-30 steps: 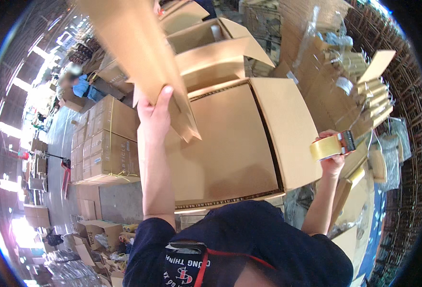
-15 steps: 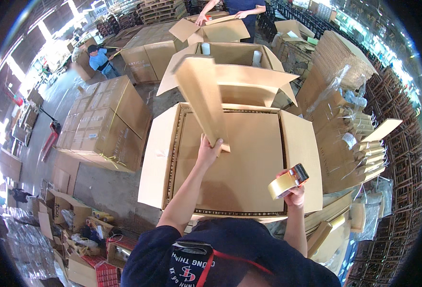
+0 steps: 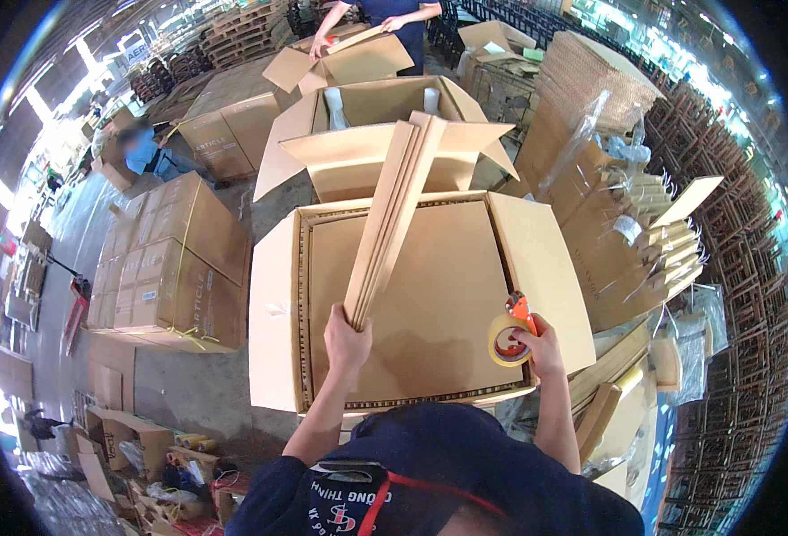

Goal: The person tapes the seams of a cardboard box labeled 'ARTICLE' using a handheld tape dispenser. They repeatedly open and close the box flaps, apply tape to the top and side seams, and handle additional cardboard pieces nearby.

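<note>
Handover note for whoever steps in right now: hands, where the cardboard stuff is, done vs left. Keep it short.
Left hand: grips the lower end of a stack of long cardboard strips, slanted up over the big open carton.
Right hand: holds a tape dispenser over the carton's right side.
Done: carton open, all flaps out, flat cardboard sheet lying inside, edging along its walls.
Left: strips not yet set down; no tape seen on the flaps.

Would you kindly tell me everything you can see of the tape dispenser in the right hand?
The tape dispenser carries a roll of tan packing tape on an orange-red frame. The right hand grips it from the right side, holding it in the air above the right part of the large open cardboard box. The roll's round face is turned toward the camera. Nothing but the hand touches it.
</note>
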`<state>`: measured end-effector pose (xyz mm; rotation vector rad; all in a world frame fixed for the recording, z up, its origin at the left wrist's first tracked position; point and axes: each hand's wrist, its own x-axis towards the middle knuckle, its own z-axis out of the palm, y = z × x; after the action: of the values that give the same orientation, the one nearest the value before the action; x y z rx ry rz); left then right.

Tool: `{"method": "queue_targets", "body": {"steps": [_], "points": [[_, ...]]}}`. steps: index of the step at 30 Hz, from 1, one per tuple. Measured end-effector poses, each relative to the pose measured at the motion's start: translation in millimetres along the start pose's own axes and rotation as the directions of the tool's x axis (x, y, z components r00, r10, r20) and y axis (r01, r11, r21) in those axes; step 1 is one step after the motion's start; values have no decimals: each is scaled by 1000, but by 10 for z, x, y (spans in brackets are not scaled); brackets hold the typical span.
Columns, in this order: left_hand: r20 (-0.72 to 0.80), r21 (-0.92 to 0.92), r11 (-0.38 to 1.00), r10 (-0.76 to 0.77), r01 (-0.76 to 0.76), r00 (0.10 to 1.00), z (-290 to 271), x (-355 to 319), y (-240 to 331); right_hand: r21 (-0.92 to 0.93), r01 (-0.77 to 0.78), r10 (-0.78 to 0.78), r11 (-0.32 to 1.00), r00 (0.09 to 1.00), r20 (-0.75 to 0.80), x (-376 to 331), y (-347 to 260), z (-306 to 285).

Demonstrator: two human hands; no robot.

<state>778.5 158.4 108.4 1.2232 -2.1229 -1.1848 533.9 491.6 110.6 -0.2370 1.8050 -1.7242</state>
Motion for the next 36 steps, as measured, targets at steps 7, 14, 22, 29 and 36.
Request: {"method": "queue_targets", "body": {"steps": [7,14,22,29,36], "points": [[15,479,855,-233,198,972,-39,-133,-118,-316,44,12,948,985,173,851,246,580],[239,340,916,-305,214,922,-358,212,-667,-851,138,-233,507,972,19,1438,373,1456],[213,157,961,-259,229,942,-268,317,-399,-360,230,-291,904,948,-127,1233,546,712],[-251,468,854,-119,228,961,-414,106,377,-350,309,-300,884,950,81,451,173,427],[294,393,878,163,-274,942,1058,-308,1737,55,248,-250,967,968,31,724,-594,686]]}}
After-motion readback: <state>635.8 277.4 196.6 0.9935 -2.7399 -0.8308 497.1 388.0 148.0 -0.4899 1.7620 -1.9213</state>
